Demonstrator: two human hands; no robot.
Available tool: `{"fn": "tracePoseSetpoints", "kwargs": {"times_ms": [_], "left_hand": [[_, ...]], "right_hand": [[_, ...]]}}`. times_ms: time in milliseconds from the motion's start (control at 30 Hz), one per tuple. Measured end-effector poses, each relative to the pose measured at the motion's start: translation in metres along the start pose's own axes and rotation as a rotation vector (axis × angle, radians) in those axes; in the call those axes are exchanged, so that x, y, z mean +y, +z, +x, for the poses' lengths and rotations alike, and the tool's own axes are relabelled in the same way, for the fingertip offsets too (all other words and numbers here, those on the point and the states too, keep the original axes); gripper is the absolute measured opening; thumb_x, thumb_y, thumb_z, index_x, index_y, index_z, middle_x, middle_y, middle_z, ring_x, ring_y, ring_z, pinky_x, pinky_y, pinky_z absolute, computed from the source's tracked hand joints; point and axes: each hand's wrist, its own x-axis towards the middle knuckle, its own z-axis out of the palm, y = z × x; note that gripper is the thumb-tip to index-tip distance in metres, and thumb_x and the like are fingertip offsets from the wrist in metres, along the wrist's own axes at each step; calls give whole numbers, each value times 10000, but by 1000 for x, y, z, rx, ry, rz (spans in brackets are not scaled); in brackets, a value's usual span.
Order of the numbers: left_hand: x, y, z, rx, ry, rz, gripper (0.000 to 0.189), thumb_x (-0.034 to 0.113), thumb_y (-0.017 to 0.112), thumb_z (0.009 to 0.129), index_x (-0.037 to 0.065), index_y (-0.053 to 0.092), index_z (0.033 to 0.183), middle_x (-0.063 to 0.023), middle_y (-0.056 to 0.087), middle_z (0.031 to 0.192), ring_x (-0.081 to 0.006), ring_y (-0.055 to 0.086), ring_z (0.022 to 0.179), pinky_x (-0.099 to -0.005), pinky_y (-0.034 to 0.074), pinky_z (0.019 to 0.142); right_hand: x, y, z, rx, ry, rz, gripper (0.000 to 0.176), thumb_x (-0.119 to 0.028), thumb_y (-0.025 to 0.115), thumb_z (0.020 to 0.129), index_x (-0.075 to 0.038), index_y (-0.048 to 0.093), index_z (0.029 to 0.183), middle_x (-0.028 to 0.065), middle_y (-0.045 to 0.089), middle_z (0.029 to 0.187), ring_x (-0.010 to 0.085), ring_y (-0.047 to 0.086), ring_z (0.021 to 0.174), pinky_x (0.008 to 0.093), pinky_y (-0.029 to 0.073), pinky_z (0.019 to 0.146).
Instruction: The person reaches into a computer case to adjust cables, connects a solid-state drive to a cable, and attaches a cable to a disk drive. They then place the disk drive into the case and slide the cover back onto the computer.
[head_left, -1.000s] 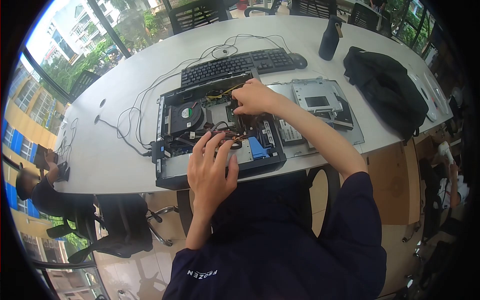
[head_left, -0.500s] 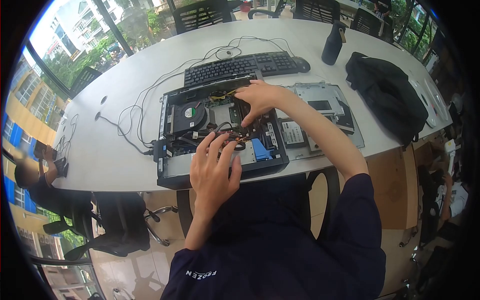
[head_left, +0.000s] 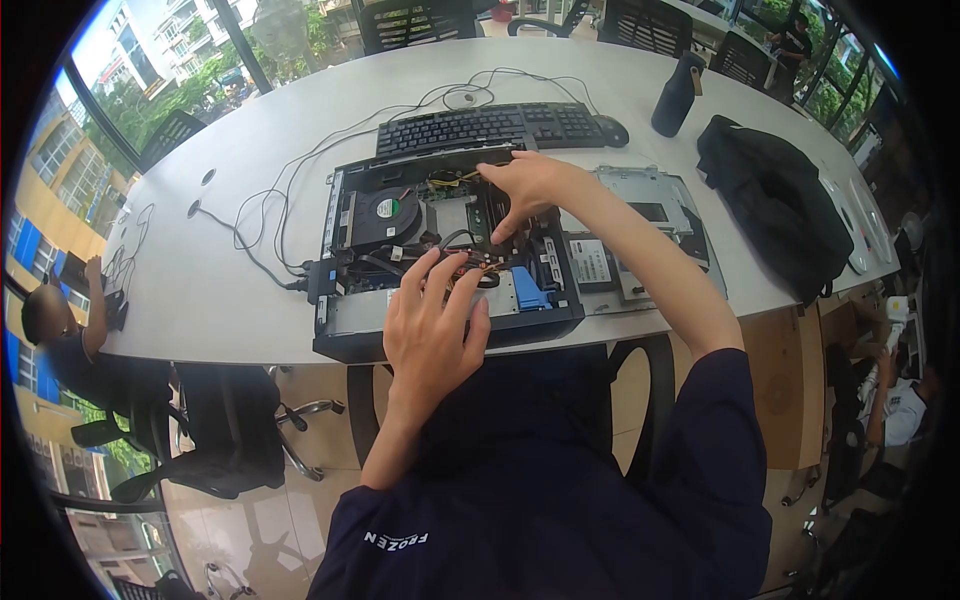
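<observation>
An uncovered desktop computer case (head_left: 370,325) lies flat on the table, its fan (head_left: 385,212) and green circuit board (head_left: 449,218) showing. Over its front edge is my left hand (head_left: 432,325), fingers spread, the tips right at a bundle of cables (head_left: 462,262). My right hand (head_left: 527,190) reaches in from the right with thumb and fingers wide apart, spanning the dark slots beside the board. The fingertips are near yellow wires (head_left: 452,180) at the back; the thumb is lower, by the cables. A blue plastic latch (head_left: 528,290) sits at the case's front right.
Behind the case lie a keyboard (head_left: 450,130) and a mouse (head_left: 611,130). Right of it are a metal cover panel (head_left: 625,190) and a drive (head_left: 592,265). A bottle (head_left: 678,95) and a black bag (head_left: 770,200) stand farther right. Another person (head_left: 75,335) sits at far left.
The view has shifted slightly. Both hands keep nearly the same places over the case, fingers still spread.
</observation>
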Motion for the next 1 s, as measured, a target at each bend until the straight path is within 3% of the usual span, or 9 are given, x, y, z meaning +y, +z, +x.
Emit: {"fn": "tracePoseSetpoints", "kwargs": {"times_ms": [100, 300, 500, 667, 900, 1000], "left_hand": [[2, -1, 0, 5, -1, 0, 290, 146, 671, 856, 77, 703, 1135, -76, 656, 1250, -327, 567, 1242, -431, 485, 958], [3, -1, 1, 8, -3, -5, 281, 117, 656, 853, 69, 700, 1126, -80, 663, 1239, -336, 577, 1228, -438, 487, 986], [4, -2, 1, 5, -9, 4, 291, 127, 650, 858, 78, 703, 1140, -74, 665, 1242, -335, 576, 1232, -436, 487, 983], [3, -2, 0, 11, -12, 17, 298, 124, 653, 855, 76, 703, 1144, -77, 665, 1244, -335, 574, 1234, -441, 487, 984], [3, -2, 1, -1, 5, -1, 301, 117, 660, 849, 72, 701, 1143, -82, 663, 1242, -341, 576, 1229, -441, 486, 989], [0, 0, -3, -3, 0, 30, 298, 174, 689, 850, 84, 713, 1133, -72, 653, 1257, -319, 560, 1253, -428, 486, 935]], "right_hand": [[-5, -4, -5, -8, -10, -12, 1290, -673, 840, 667, 0, 249, 1595, 257, 670, 1265, 335, 539, 1355, 450, 157, 1280], [-6, -3, -6, 6, -7, -37, 1292, -691, 828, 666, 1, 257, 1595, 264, 630, 1336, 322, 517, 1382, 430, 129, 1286], [-5, -7, -1, -126, 23, -82, 1306, -776, 765, 677, 0, 258, 1597, 271, 585, 1402, 314, 475, 1424, 422, 111, 1289], [-6, 0, -4, -78, 47, -90, 1296, -786, 752, 687, -30, 245, 1608, 262, 549, 1448, 312, 445, 1447, 423, 92, 1290], [-3, -2, -5, -113, 38, -77, 1272, -750, 766, 703, -25, 239, 1606, 260, 566, 1423, 327, 473, 1419, 469, 90, 1283], [0, -2, -4, -69, -35, -43, 1300, -717, 806, 674, 6, 240, 1594, 255, 618, 1360, 340, 515, 1380, 460, 95, 1281]]}}
